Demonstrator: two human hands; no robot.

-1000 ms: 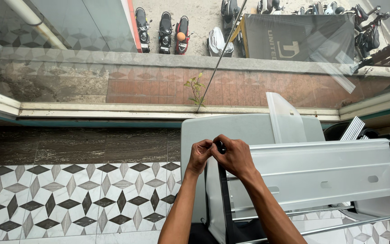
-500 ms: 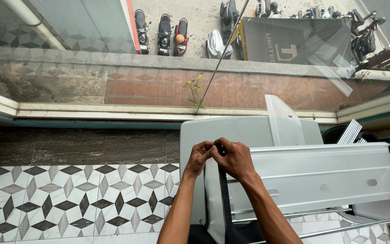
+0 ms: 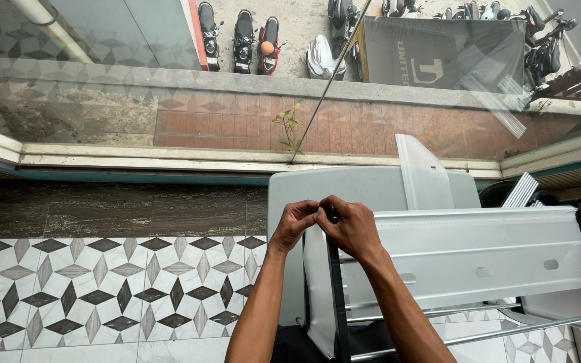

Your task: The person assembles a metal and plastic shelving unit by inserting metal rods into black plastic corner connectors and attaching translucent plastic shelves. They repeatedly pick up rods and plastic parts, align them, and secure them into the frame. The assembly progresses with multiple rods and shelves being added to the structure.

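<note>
My left hand [image 3: 295, 222] and my right hand [image 3: 351, 226] meet at the top of an upright black bar [image 3: 338, 296], their fingers pinched together on a small black piece [image 3: 331, 214] at the bar's upper end. The bar runs along the left side of a pale grey metal panel [image 3: 479, 252] with two long ribs and small slots. Behind the hands lies a flat grey board [image 3: 364, 188]. What the fingertips hold is mostly hidden by the hands.
A translucent white plastic piece [image 3: 421, 171] stands on the board. Thin metal rods [image 3: 479, 329] cross below the panel. Patterned floor tiles [image 3: 102, 282] spread to the left. A glass wall [image 3: 237, 87] ahead looks down on a ledge and parked motorbikes [image 3: 243, 33].
None beyond a slight shift of the view; both hands stay pinched at the top of the black bar.
</note>
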